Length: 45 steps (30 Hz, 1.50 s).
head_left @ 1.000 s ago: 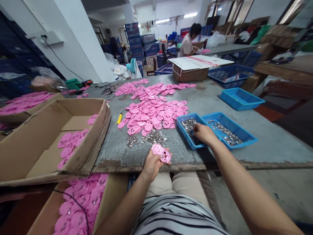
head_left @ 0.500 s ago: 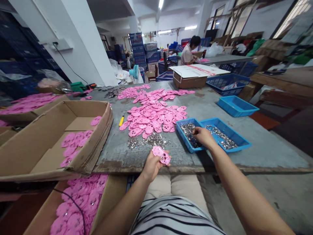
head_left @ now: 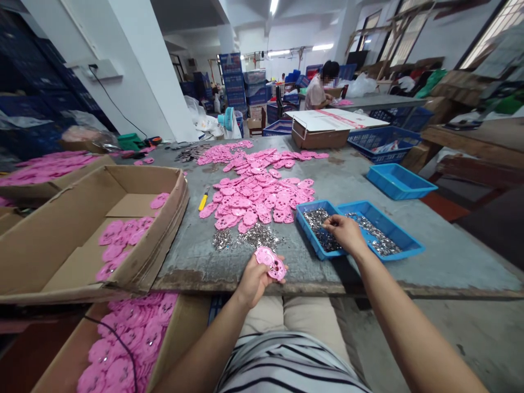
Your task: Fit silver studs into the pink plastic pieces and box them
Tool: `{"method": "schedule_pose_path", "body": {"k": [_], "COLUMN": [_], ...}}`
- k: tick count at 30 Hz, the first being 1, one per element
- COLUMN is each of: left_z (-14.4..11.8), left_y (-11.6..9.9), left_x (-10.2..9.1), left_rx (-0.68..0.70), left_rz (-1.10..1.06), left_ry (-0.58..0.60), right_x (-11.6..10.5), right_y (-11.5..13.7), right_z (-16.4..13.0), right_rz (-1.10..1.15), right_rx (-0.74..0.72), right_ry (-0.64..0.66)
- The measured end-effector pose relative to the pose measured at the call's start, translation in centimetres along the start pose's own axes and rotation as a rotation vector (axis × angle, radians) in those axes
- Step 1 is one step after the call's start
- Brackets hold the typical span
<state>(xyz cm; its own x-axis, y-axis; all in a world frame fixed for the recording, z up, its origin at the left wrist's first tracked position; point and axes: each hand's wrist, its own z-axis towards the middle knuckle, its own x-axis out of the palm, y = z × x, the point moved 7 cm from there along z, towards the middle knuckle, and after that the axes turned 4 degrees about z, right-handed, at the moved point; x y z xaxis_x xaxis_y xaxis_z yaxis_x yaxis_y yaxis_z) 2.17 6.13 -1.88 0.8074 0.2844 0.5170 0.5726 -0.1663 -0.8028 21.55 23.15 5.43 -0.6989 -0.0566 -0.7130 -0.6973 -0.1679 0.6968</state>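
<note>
My left hand [head_left: 254,281] is closed around a pink plastic piece [head_left: 267,258] with holes in it, held just above the table's front edge. My right hand [head_left: 345,232] is over the left blue tray [head_left: 308,233], its fingers pinched together. Whatever sits between those fingertips is too small to make out. Small shiny metal parts [head_left: 315,217] fill this tray. Beside it, a second blue tray [head_left: 413,248] holds more of them. Loose metal parts [head_left: 258,236] lie on the table beyond my left hand, in front of a large heap of pink pieces [head_left: 256,199].
An open cardboard box [head_left: 172,218] with several pink pieces stands left; another box [head_left: 186,333] below the table is full of them. A yellow-handled tool [head_left: 203,201] lies beside the heap. A third blue tray [head_left: 401,188] is farther right. A person [head_left: 317,90] sits at a table behind.
My right hand stays over the left tray, fingers pinched and slightly raised. My left hand keeps the pink piece in nearly the same place. The view has shifted slightly.
</note>
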Motion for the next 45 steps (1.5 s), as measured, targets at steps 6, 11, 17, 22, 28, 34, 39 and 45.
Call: {"method": "schedule_pose_path", "body": {"k": [6, 11, 17, 22, 28, 34, 39, 45], "left_z": [-0.1, -0.5, -0.7, -0.1, -0.3, -0.4, -0.3, -0.4], "left_y": [0.0, -0.2, -3.1, -5.4, -5.4, -5.4, -5.4, -5.4], "left_x": [0.2, 0.2, 1.7, 3.1, 3.1, 3.2, 3.5, 4.0], "left_rx": [-0.014, -0.026, 0.024, 0.06, 0.12, 0.125, 0.121, 0.136], "left_rz": [0.019, 0.016, -0.073, -0.144, -0.136, -0.117, -0.12, -0.106], "left_ry": [0.014, 0.037, 0.094, 0.042, -0.077, -0.079, -0.089, -0.059], "right_x": [-0.4, -1.0, 2.9, 4.1, 5.5, 5.8, 5.4, 5.1], "right_y": [0.1, 1.1, 5.2, 8.6, 9.1, 9.0, 9.0, 9.0], "right_z": [-0.3, -1.3, -5.3, -8.0, -8.9, -8.6, -8.6, -8.7], "right_rz": [0.066, 0.237, 0.779, 0.838, 0.751, 0.677, 0.621, 0.601], "right_rx": [0.005, -0.033, 0.015, -0.115, -0.19, -0.214, -0.25, -0.256], "right_ry": [-0.04, -0.14, 0.181, 0.23, 0.26, 0.311, 0.332, 0.341]}}
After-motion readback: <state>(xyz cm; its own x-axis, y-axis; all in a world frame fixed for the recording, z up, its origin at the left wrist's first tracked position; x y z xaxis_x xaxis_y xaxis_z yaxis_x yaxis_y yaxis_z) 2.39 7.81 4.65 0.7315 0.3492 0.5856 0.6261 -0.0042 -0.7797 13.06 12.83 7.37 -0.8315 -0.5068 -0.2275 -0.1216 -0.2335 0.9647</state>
